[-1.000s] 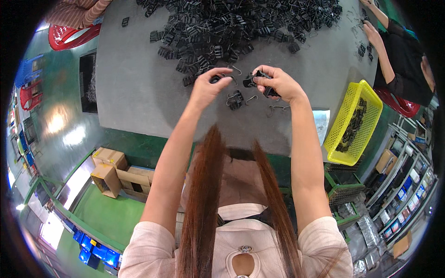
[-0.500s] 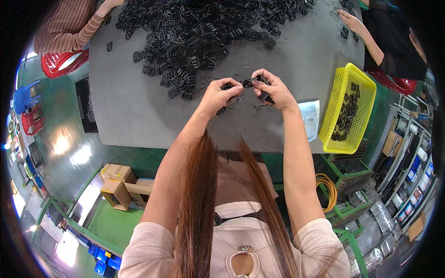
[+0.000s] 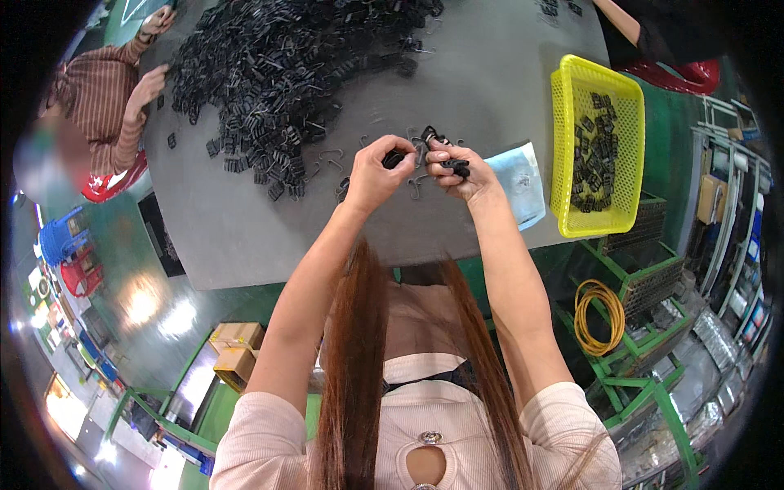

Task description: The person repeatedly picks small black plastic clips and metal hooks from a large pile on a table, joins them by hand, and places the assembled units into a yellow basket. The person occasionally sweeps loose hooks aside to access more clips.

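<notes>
My left hand [image 3: 377, 178] is closed above the grey table, thumb and forefinger pinched, with a black buckle-like piece [image 3: 393, 159] curled inside it. Just to its right, my right hand [image 3: 467, 173] grips small black buckle-like pieces [image 3: 454, 167]; one more dark piece [image 3: 433, 135] sticks up at its fingertips. The hands are slightly apart. Bent metal wire hooks [image 3: 414, 186] lie on the tabletop around and between them. Fingers hide much of what each hand holds, so I cannot tell how the pieces join.
A large heap of black pieces [image 3: 253, 90] spreads at the far left of the table [image 3: 482, 73]. On the right stand a yellow basket [image 3: 563, 147] holding similar pieces and a pale blue plastic bag [image 3: 518, 184]. Other people sit at the left, by striped sleeves [image 3: 102, 82], and far right.
My hands have drawn slightly apart, the right one now turned with its pieces upward. The whole view has swung, shifting the heap and basket leftward. The person at left has both hands in sight.
</notes>
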Motion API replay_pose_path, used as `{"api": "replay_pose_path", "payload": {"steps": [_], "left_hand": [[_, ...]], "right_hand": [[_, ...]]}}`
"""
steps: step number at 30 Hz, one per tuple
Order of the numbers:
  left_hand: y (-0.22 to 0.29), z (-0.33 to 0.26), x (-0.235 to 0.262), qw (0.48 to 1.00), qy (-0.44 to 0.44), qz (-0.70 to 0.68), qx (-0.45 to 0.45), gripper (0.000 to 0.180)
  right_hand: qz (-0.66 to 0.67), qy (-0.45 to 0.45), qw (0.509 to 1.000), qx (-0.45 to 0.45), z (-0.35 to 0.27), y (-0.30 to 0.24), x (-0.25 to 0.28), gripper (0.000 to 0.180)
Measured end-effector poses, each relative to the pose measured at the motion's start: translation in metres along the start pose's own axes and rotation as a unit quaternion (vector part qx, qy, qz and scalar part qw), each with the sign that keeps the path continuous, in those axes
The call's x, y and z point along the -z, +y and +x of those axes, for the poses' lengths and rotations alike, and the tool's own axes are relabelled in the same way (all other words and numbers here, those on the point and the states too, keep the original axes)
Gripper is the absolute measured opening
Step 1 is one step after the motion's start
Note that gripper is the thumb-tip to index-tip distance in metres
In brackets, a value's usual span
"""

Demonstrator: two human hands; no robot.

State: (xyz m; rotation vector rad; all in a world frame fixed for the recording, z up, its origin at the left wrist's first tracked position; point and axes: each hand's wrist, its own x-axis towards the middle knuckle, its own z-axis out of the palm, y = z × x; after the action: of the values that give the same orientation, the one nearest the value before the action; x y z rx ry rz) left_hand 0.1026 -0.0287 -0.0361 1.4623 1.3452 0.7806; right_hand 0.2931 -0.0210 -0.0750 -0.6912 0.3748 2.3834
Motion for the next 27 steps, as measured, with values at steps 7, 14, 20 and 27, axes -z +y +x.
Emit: {"api": "replay_pose_path", "payload": {"steps": [7,14,20,27], "left_hand": [[0.001,0.005,-0.021,0.985,0.068,0.119,-0.105,0.011],[0.008,0.008,-0.031,0.992,0.076,0.007,-0.096,0.014],[0.007,0.024,-0.019,0.94,0.074,0.22,-0.251,0.019],[0.009,0.036,-0.001,0.827,-0.048,0.359,-0.43,0.021]], "right_hand": [[0.195,-0.018,0.979,-0.058,-0.012,0.018,-0.005,0.005],[0.28,-0.127,0.952,-0.007,-0.015,0.033,-0.006,0.004],[0.262,-0.094,0.96,-0.017,-0.028,0.026,0.003,0.003],[-0.177,0.265,0.943,0.094,-0.024,0.008,-0.009,0.012]]}}
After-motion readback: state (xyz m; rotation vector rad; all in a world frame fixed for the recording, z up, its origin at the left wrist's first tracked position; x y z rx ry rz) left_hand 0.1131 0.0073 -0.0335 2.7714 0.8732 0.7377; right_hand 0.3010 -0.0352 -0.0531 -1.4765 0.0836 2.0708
